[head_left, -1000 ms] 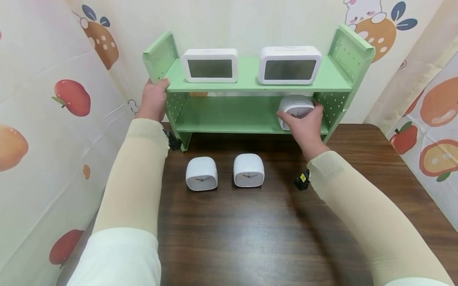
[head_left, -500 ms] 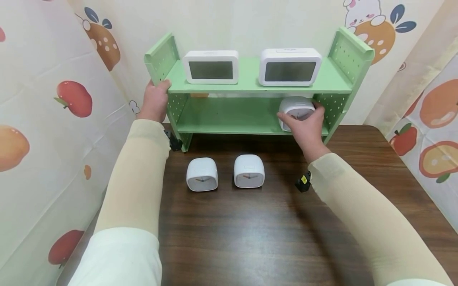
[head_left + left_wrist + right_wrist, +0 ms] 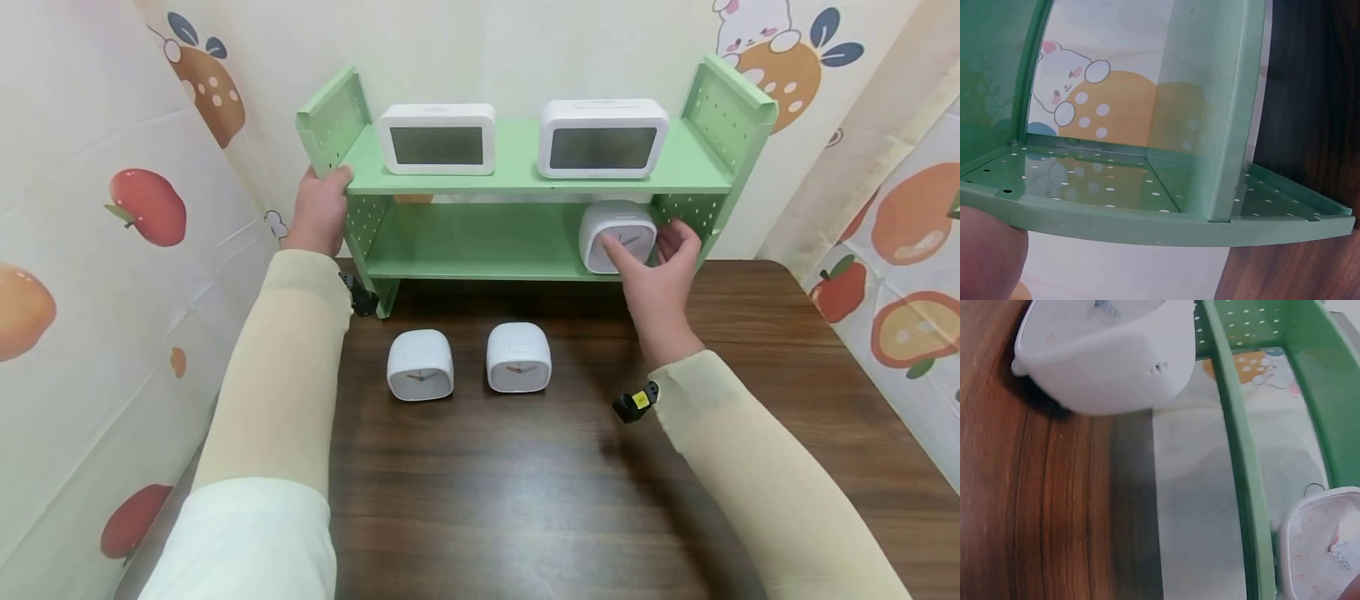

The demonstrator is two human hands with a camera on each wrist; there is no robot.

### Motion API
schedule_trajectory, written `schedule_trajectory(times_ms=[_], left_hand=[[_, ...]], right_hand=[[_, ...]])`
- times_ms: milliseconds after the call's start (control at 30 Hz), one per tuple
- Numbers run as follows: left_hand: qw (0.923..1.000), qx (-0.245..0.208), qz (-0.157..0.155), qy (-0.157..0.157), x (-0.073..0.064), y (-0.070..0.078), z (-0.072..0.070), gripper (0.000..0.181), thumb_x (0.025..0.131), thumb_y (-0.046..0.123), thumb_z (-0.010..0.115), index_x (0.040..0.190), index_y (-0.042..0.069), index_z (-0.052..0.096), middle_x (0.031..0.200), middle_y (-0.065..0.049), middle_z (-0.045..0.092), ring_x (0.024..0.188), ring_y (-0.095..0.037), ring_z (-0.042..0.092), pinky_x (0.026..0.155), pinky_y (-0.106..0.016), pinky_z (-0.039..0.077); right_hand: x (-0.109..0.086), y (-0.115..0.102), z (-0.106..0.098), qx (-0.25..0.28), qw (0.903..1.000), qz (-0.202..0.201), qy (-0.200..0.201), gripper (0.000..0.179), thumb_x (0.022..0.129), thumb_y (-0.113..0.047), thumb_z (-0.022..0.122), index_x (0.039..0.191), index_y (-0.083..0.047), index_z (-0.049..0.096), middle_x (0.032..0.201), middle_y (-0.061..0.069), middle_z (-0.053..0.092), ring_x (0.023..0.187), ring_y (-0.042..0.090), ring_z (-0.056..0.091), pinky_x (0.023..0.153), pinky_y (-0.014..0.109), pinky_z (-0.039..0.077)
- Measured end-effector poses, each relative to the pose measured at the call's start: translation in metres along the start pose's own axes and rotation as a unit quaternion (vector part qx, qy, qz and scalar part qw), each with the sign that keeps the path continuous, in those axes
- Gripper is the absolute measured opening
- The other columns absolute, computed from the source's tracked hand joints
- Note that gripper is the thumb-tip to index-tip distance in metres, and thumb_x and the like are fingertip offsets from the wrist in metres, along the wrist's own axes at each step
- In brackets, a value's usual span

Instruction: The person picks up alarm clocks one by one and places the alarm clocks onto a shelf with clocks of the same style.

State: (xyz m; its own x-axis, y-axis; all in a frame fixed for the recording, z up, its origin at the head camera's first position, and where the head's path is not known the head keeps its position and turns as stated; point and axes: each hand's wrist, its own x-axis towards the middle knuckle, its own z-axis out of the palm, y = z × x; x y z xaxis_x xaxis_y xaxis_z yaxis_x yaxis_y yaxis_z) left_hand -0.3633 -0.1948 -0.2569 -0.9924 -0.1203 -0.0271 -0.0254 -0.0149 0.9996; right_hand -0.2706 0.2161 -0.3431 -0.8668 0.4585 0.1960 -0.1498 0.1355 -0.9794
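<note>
A green two-tier shelf (image 3: pixel 480 237) stands at the back of the table. My left hand (image 3: pixel 318 212) grips its left side panel by the front edge; the thumb (image 3: pixel 988 253) shows against that edge in the left wrist view. At the right end of the lower tier sits a small white analog clock (image 3: pixel 600 221), face forward, also partly seen in the right wrist view (image 3: pixel 1313 544). My right hand (image 3: pixel 660 287) is loosely spread beside it. Its thumb overlaps the clock's face, while the other fingers stand apart from its right side.
Two digital clocks, a left one (image 3: pixel 437 112) and a right one (image 3: pixel 603 112), stand on the upper tier. Two more white analog clocks, one left (image 3: pixel 420 346) and one nearer the middle (image 3: pixel 518 342), stand on the wooden table (image 3: pixel 480 483) before the shelf.
My right hand has loosened from the analog clock on the lower tier: its fingers have shifted right, off the clock's side. My left hand keeps its grip on the shelf.
</note>
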Motion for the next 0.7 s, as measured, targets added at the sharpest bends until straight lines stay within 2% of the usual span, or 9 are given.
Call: schedule_trajectory(times_ms=[233, 400, 600, 700], left_hand=[[1.0000, 0.002, 0.002, -0.002, -0.003, 0.001, 0.001, 0.051, 0.110, 0.034, 0.042, 0.160, 0.031, 0.031, 0.158, 0.003, 0.039, 0.142, -0.018, 0.040, 0.122, -0.043, 0.026], [1.0000, 0.002, -0.001, -0.002, -0.002, 0.002, -0.001, 0.052, 0.110, 0.035, 0.042, 0.160, 0.032, 0.030, 0.158, 0.004, 0.039, 0.142, -0.018, 0.040, 0.122, -0.044, 0.027], [1.0000, -0.007, 0.003, -0.004, 0.001, 0.000, -0.001, 0.051, 0.110, 0.034, 0.044, 0.160, 0.031, 0.032, 0.157, 0.004, 0.041, 0.141, -0.018, 0.041, 0.122, -0.043, 0.027], [1.0000, -0.007, 0.006, -0.003, 0.001, 0.000, -0.002, 0.050, 0.110, 0.033, 0.043, 0.159, 0.030, 0.033, 0.156, 0.003, 0.042, 0.140, -0.018, 0.042, 0.121, -0.042, 0.029]], right_hand=[[-0.011, -0.002, -0.005, 0.047, 0.9984, 0.001, 0.033, 0.091, 0.084, -0.031, 0.087, 0.153, -0.015, 0.030, 0.152, 0.005, 0.037, 0.140, 0.016, 0.036, 0.114, 0.015, 0.028], [-0.021, 0.001, -0.007, 0.053, 0.9974, -0.021, 0.044, 0.083, 0.087, -0.026, 0.084, 0.153, -0.013, 0.034, 0.149, 0.004, 0.042, 0.138, 0.016, 0.040, 0.114, 0.016, 0.030], [-0.038, 0.007, -0.014, 0.129, 0.9867, -0.018, 0.098, 0.078, 0.087, -0.014, 0.084, 0.151, -0.007, 0.040, 0.143, 0.004, 0.049, 0.134, 0.016, 0.045, 0.111, 0.018, 0.034], [-0.047, 0.013, -0.016, 0.138, 0.9849, -0.012, 0.104, 0.075, 0.087, -0.011, 0.083, 0.149, -0.004, 0.042, 0.142, 0.008, 0.049, 0.133, 0.019, 0.046, 0.111, 0.021, 0.035]])
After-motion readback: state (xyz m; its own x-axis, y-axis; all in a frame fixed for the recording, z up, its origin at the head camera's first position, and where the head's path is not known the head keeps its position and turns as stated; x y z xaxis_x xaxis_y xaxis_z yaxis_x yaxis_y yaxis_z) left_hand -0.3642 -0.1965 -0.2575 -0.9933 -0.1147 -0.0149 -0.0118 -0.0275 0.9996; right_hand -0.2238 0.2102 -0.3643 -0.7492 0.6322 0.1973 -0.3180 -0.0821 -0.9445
